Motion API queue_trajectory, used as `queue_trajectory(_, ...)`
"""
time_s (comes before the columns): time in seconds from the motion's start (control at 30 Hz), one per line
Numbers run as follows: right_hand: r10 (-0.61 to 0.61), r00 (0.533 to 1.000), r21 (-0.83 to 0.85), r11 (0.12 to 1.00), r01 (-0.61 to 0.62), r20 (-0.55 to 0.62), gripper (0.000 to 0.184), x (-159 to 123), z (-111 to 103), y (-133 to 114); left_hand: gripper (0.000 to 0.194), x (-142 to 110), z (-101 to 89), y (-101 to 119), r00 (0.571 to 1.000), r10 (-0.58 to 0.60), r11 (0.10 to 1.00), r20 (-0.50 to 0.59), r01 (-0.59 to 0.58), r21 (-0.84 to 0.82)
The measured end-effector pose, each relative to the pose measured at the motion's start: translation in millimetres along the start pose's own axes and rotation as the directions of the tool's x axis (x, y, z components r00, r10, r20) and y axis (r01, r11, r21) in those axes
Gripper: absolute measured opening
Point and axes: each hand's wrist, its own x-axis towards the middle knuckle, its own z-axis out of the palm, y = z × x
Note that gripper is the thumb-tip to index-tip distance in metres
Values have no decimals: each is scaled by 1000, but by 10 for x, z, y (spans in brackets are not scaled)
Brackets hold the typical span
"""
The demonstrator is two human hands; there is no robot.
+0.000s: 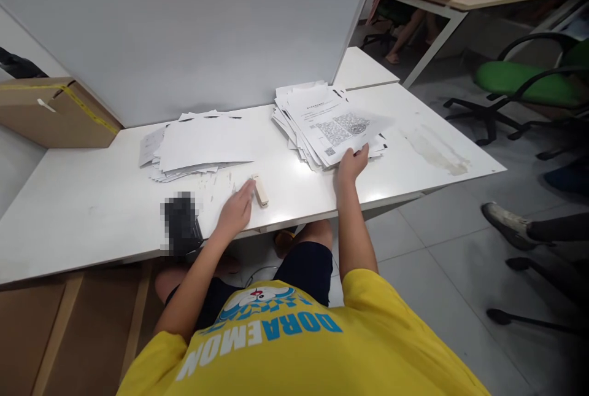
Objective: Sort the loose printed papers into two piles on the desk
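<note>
My right hand (352, 167) pinches the near edge of a printed sheet of paper (334, 123), thumb on top. That sheet, with dense text and a round stamp, lies over an uneven stack of papers (289, 129) on the right of the table. My left hand (236, 207) rests on the tabletop, fingers stretched forward, their tips beside a small beige stapler (261, 192); whether they touch it I cannot tell. Behind that hand sits another paper stack (202, 144), its top sheet blank side up.
The white table (405, 169) ends at a grey partition (207, 27). A blurred-out black object (181, 224) stands near its front edge. At the left is a cardboard box (59, 110). Green chairs (519, 83) and another person's shoe (506, 224) are to the right.
</note>
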Motion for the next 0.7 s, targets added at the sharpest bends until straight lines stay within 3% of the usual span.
queue_trajectory(0.1,-101,994,-248,963,107,37,65,2,-8,51,52,243,-236,-339,993,-115,980,-27,118,159)
queue_trajectory(0.2,-160,987,-352,923,156,17,75,1,-57,131,64,507,-495,-770,973,-229,917,-30,226,329)
queue_trajectory(0.33,-231,971,-379,905,192,-61,71,7,-92,203,62,635,-702,-1174,967,-247,897,60,205,391)
queue_trajectory(0.5,-216,976,-378,906,193,-21,60,-4,-95,170,47,557,-776,-1273,975,-202,915,94,154,372)
queue_trajectory(0.63,-187,982,-378,909,176,6,54,-30,-83,98,39,527,-795,-1230,963,-271,903,-11,258,344)
queue_trajectory(0.7,-184,983,-378,909,174,10,52,-36,-78,73,36,547,-820,-1183,951,-284,908,-124,308,284)
